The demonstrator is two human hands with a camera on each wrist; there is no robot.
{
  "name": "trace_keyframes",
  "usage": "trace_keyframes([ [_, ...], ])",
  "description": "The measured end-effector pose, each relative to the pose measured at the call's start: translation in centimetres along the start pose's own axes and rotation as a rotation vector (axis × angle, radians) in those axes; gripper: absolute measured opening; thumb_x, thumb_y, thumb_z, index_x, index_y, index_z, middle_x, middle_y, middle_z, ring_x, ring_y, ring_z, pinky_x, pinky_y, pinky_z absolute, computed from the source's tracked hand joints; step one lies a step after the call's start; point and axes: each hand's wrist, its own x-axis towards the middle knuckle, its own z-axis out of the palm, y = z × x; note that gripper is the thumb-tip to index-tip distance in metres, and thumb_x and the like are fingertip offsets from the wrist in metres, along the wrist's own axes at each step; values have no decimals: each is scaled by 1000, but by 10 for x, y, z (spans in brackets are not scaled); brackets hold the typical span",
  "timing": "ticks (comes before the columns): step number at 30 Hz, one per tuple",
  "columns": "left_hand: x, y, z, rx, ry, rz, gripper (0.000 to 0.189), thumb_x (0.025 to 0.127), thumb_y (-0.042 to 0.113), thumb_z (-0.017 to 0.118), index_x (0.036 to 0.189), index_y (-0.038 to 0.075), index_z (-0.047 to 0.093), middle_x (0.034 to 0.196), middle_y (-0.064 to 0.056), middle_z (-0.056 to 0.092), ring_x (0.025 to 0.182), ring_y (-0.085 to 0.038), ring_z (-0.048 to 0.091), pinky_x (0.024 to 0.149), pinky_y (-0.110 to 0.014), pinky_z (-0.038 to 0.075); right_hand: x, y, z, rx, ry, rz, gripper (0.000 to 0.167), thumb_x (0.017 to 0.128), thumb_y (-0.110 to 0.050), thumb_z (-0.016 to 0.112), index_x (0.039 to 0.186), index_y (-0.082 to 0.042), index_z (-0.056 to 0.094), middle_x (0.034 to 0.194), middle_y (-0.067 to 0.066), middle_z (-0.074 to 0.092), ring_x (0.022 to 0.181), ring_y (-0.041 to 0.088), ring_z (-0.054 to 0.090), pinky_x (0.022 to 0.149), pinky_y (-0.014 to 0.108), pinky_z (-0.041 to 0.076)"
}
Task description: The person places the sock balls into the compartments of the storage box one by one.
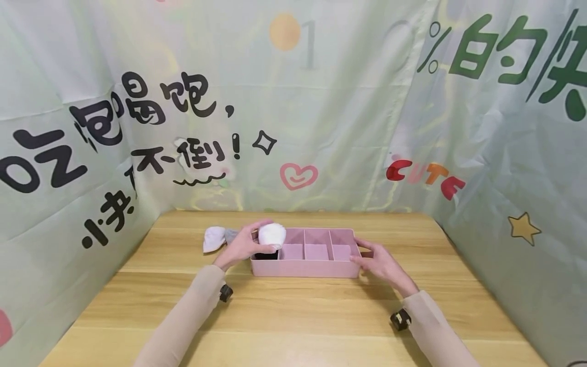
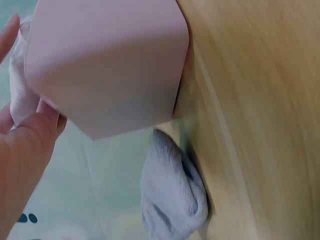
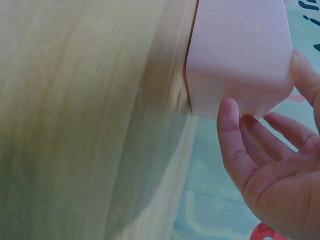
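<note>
A pink box (image 1: pixel 304 269) with several compartments in a row sits on the wooden table. My left hand (image 1: pixel 243 250) pinches a balled-up white sock (image 1: pixel 272 236) above the box's left-end compartment, where something black (image 1: pixel 267 256) shows. From the left wrist view, the white sock (image 2: pixel 21 82) is partly hidden behind the box's end wall. At the opposite end, my right hand (image 1: pixel 379 260) grips the box, its thumb at the rim and fingers against the end wall (image 3: pixel 240 90). The compartments toward the right show bare pink floors.
Left of the box lie another white sock (image 1: pixel 214 239) and a grey sock (image 2: pixel 172 190), close together on the table (image 1: pixel 293 316). Printed cloth (image 1: pixel 339 127) hangs around the table's back and sides. Each wrist carries a small black camera.
</note>
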Motion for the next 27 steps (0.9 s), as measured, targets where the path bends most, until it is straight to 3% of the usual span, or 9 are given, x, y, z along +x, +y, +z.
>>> trace_keyframes([
  [10,7,-4,10,38,-38,47,84,75,9,85,147,6,41,132,-23,55,105,-24,60,84,-28,54,0,2,1,9,-5,11,65,96,-13,63,151,2,31,138,36,48,94,24,67,62,39,57],
  [17,8,5,18,55,-52,69,76,79,11,82,145,3,45,127,-24,59,99,-23,63,82,-31,55,0,3,0,14,-4,6,65,96,-12,63,151,3,31,138,36,48,91,24,67,62,41,57],
  [21,14,-2,22,80,-41,72,77,78,14,83,145,8,45,126,-22,60,98,-23,63,80,-31,55,-1,3,1,11,-6,0,65,96,-11,63,150,4,31,140,36,46,96,24,67,64,39,57],
  [27,18,-2,28,175,-1,115,79,76,19,86,144,9,47,120,-19,62,93,-21,62,75,-29,55,-1,1,0,8,7,12,65,95,-12,64,150,3,32,138,35,48,85,22,67,63,38,57],
])
